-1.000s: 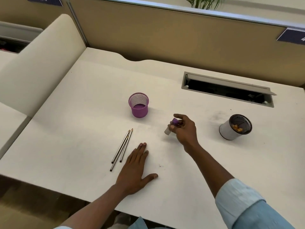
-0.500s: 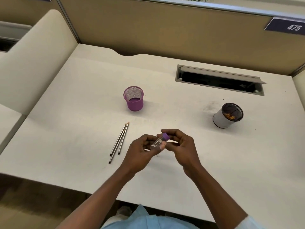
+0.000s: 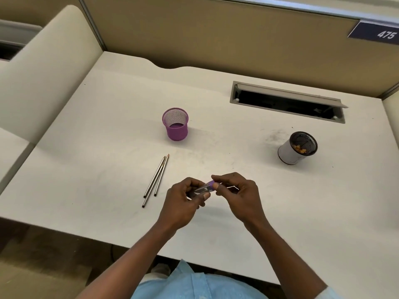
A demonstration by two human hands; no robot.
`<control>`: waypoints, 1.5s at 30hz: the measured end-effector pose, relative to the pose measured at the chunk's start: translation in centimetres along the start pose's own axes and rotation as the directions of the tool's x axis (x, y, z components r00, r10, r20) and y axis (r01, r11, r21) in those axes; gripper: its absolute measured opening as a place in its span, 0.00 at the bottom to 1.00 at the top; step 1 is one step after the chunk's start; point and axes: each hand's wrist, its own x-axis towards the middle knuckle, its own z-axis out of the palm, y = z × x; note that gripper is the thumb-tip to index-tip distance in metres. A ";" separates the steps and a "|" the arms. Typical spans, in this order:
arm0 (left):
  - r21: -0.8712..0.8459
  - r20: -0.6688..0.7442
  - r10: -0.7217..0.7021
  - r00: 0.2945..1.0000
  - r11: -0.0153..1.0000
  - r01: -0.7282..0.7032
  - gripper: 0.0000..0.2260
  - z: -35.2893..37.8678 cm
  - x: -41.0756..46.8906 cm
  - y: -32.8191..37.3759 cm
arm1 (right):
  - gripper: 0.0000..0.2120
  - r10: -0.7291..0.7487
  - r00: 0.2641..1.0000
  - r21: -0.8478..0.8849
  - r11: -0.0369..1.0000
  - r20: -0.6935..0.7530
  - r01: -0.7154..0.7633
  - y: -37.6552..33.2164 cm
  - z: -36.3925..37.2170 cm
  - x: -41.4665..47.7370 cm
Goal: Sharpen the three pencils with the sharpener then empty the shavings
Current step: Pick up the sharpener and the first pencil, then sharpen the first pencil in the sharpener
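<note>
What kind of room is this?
Probably an office cubicle: tan fabric partition walls round a white desk, a blue number plate reading 475, and a grey cable hatch in the desktop.

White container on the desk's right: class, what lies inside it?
A small heap of orange-brown shavings lies inside the white container. Its near wall hides part of the bottom, so anything more there cannot be seen.

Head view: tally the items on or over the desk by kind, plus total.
pencils: 3, lying side by side (three butt ends show)
cups: 2, the purple mesh cup and the white cup with shavings in it
sharpener: 1, held between left hand and right hand
Total: 6
</note>
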 end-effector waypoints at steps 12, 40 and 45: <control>-0.010 -0.034 -0.005 0.999 1.000 0.005 0.08 -1.5 -1.9 -1.9 | 0.10 -0.034 0.987 0.008 0.999 0.157 0.033 0.1 1.0 0.9; -0.158 -0.340 -0.143 0.930 0.983 0.093 0.14 -6.9 -9.2 -7.1 | 0.22 0.246 0.969 -0.588 0.785 0.006 -0.196 2.6 17.9 9.5; -0.156 -0.348 -0.174 0.921 0.980 0.126 0.14 -6.9 -9.4 -7.8 | 0.20 0.253 0.967 -0.606 0.767 -0.014 -0.209 2.6 17.8 9.4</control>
